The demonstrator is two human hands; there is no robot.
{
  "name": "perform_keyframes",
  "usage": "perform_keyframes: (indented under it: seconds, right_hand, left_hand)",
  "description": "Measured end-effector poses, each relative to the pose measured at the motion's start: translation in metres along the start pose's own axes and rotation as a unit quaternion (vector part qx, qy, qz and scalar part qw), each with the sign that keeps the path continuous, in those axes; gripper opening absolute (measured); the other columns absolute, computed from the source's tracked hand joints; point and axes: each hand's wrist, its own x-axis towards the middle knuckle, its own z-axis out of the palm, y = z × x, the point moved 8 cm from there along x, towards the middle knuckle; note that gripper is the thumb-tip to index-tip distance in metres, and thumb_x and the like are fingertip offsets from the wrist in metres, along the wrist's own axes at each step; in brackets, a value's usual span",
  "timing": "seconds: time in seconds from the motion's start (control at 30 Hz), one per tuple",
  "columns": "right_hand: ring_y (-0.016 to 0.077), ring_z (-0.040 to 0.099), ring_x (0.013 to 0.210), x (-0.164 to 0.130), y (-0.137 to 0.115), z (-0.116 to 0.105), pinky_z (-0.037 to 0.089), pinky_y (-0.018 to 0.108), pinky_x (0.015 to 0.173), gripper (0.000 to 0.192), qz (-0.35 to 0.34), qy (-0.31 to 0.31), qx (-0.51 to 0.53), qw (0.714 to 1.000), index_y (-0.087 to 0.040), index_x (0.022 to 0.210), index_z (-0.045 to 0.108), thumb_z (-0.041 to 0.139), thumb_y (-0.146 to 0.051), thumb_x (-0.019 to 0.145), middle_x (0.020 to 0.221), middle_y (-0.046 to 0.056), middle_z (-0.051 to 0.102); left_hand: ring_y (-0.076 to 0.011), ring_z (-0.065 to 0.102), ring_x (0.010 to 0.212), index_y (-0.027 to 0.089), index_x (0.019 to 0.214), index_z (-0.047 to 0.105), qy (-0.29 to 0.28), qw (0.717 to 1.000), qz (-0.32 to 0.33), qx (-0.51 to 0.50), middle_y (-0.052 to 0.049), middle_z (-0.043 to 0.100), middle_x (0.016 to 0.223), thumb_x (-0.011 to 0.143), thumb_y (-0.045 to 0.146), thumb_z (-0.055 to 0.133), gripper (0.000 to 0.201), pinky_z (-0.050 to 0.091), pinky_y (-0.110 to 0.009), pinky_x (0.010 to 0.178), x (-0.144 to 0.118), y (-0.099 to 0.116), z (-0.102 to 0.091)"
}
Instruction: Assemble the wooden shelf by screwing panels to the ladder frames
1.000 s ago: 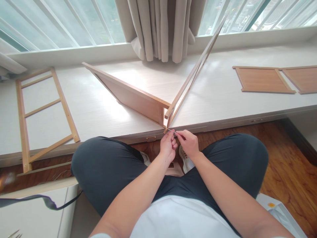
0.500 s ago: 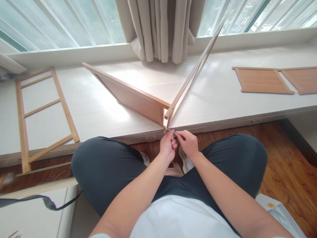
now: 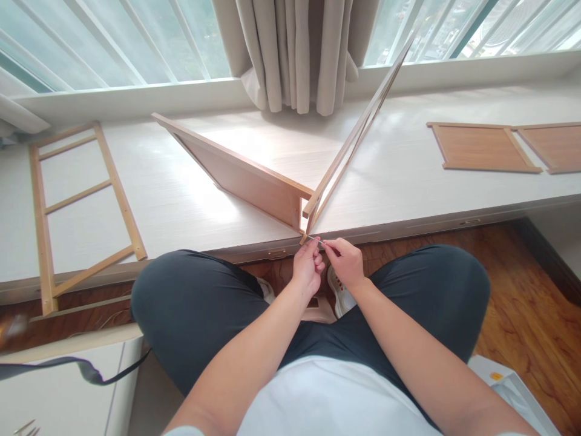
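My right hand [image 3: 345, 260] is closed in a pinch on a thin metal rod [image 3: 316, 240], perhaps a hex key or a screw; its kind is too small to tell. Beside it my left hand [image 3: 309, 266] is closed, its thumb and fingertips at the same rod close to the wood. The rod points at the near lower corner of an open wooden frame [image 3: 345, 151], which stands on edge and slants away to the right. At that corner it meets a wooden panel [image 3: 254, 188], also on edge, slanting away to the left. Together they form a V.
A ladder-like wooden frame [image 3: 118, 194] lies at the left of the white ledge [image 3: 385, 194], overhanging its front. Two flat wooden panels [image 3: 488, 148] lie at the right. A curtain [image 3: 290, 54] hangs behind. Several thin metal pieces [image 3: 27, 429] lie on a white surface at lower left.
Almost nothing differs. Both hands stay at the corner with the rod, and the frame and panel keep their places; the view has shifted very slightly.
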Motion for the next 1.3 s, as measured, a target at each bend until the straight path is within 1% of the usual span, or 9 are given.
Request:
perform_keyframes:
  seconds: [0.2,0.33,0.43,0.5,0.6,0.77,0.93,1.1,1.3]
  right_hand:
    - [0.0163,0.068,0.075,0.002,0.002,0.003,0.050,0.029,0.072,0.026,0.036,-0.019,0.023,0.999,-0.021,0.090,0.078,0.062,-0.039,0.100,0.085,0.005,0.076]
    - [0.0196,0.067,0.077,0.001,0.015,0.008,0.052,0.033,0.078,0.024,0.155,-0.031,0.137,0.978,-0.021,0.085,0.079,0.072,-0.043,0.089,0.088,0.006,0.077]
    - [0.0182,0.063,0.069,-0.001,0.024,0.014,0.050,0.032,0.071,0.026,0.240,-0.039,0.210,0.947,-0.019,0.083,0.078,0.077,-0.045,0.081,0.078,0.005,0.074]
    - [0.0151,0.056,0.059,-0.004,0.030,0.021,0.045,0.029,0.060,0.031,0.292,-0.052,0.252,0.921,-0.018,0.083,0.077,0.079,-0.049,0.078,0.067,0.003,0.068]
    - [0.0103,0.044,0.048,-0.010,0.036,0.035,0.033,0.025,0.048,0.039,0.363,-0.091,0.333,0.866,-0.017,0.080,0.071,0.081,-0.054,0.073,0.057,-0.001,0.057]
    - [0.0066,0.036,0.048,-0.019,0.034,0.056,0.030,0.021,0.045,0.048,0.445,-0.166,0.458,0.752,-0.015,0.081,0.067,0.084,-0.056,0.065,0.055,-0.005,0.046]
    - [0.0063,0.033,0.049,-0.023,0.030,0.064,0.031,0.020,0.045,0.044,0.489,-0.187,0.508,0.684,-0.015,0.084,0.067,0.086,-0.049,0.064,0.054,-0.007,0.042]
    - [0.0064,0.036,0.049,-0.025,0.031,0.065,0.033,0.020,0.046,0.041,0.501,-0.181,0.519,0.669,-0.015,0.085,0.068,0.086,-0.047,0.065,0.055,-0.006,0.045]
    - [0.0057,0.039,0.048,-0.024,0.032,0.058,0.029,0.019,0.045,0.046,0.482,-0.162,0.501,0.700,-0.014,0.082,0.068,0.089,-0.050,0.063,0.055,-0.005,0.048]
  left_hand:
    - [-0.0006,0.032,0.045,0.014,0.096,0.064,0.002,1.000,0.004,-0.002,0.010,0.042,0.060,0.066,0.032,0.091,0.044,0.019,-0.015,0.042,0.001,0.001,-0.001]
    - [-0.0007,0.032,0.044,0.015,0.096,0.063,0.003,1.000,0.007,-0.002,0.010,0.042,0.060,0.068,0.033,0.091,0.043,0.019,-0.015,0.042,0.002,0.001,-0.001]
    - [-0.0007,0.032,0.044,0.016,0.095,0.062,0.006,1.000,0.009,-0.002,0.010,0.042,0.060,0.070,0.032,0.090,0.041,0.019,-0.015,0.041,0.003,0.001,-0.002]
    - [-0.0008,0.032,0.043,0.016,0.095,0.061,0.008,1.000,0.009,0.000,0.010,0.042,0.059,0.070,0.031,0.089,0.040,0.019,-0.015,0.041,0.002,0.002,-0.002]
    - [-0.0010,0.032,0.043,0.016,0.093,0.060,0.012,1.000,0.010,0.002,0.010,0.042,0.059,0.070,0.030,0.088,0.038,0.019,-0.015,0.041,0.001,0.002,-0.002]
    - [-0.0005,0.032,0.043,0.016,0.090,0.058,0.011,1.000,0.009,0.004,0.010,0.043,0.059,0.069,0.029,0.089,0.039,0.019,-0.015,0.041,-0.001,0.004,0.000]
    - [-0.0006,0.033,0.043,0.017,0.086,0.055,0.009,1.000,0.013,0.005,0.010,0.044,0.059,0.069,0.030,0.089,0.039,0.019,-0.015,0.041,0.000,0.005,-0.001]
    - [-0.0006,0.033,0.043,0.017,0.085,0.054,0.008,1.000,0.014,0.006,0.010,0.044,0.060,0.070,0.031,0.089,0.040,0.019,-0.015,0.041,0.002,0.003,-0.002]
    - [-0.0006,0.033,0.043,0.016,0.085,0.056,0.009,1.000,0.012,0.010,0.010,0.043,0.059,0.068,0.031,0.090,0.041,0.018,-0.015,0.041,0.002,0.003,-0.002]
